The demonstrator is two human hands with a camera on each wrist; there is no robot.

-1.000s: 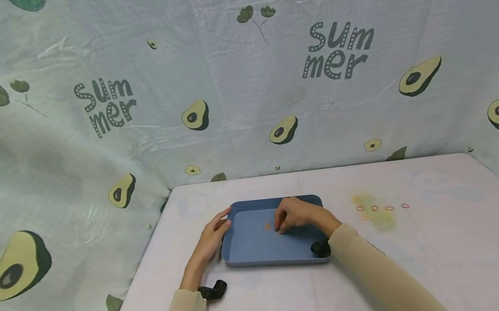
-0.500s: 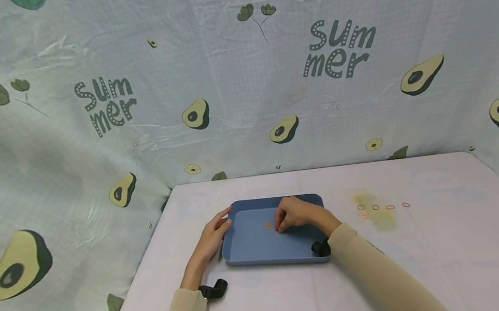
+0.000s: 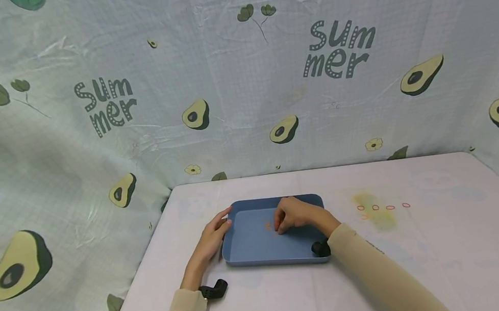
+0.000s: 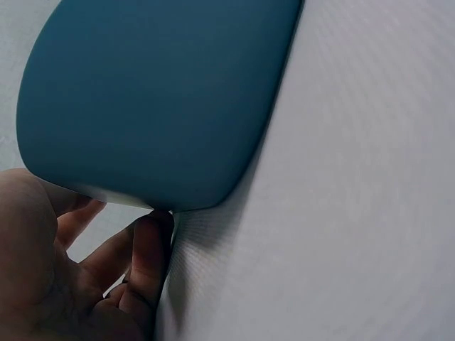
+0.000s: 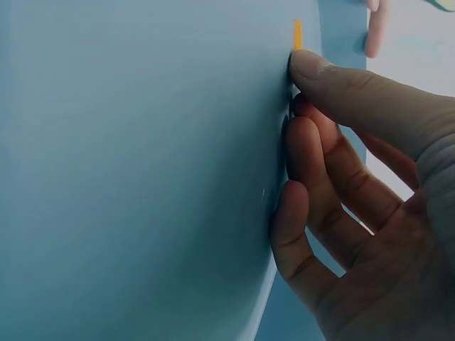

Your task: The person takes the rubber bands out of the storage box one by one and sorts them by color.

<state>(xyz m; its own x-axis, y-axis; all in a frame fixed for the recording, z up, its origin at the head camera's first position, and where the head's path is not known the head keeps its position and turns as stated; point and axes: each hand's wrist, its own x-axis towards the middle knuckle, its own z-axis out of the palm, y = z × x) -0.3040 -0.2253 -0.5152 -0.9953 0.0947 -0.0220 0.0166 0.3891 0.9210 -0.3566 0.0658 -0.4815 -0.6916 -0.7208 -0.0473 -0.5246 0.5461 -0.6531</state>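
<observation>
A shallow blue tray [image 3: 260,250] lies on the table. My left hand [image 3: 210,239] grips its left side, thumb at the rim and other fingers curled against the outer wall [image 4: 156,114]. Over the tray's middle, my right hand [image 3: 295,213] is bent down, thumb and index fingertips together at the tray floor. They pinch at a small orange rubber band [image 5: 298,34], a short strip of which shows past the thumb tip; the rest is hidden. Just left of these fingertips lie small orange bands [image 3: 268,226] on the tray floor.
Several thin red rings [image 3: 390,207] lie in a row on the table right of the tray, with a small orange ring [image 3: 365,217] in front. A yellow-green stain [image 3: 379,223] marks the pale tablecloth there. Behind hangs a printed cloth [image 3: 231,75].
The right fingertips shift only very slightly at the same spot in the tray. The left hand and the tray stay in place.
</observation>
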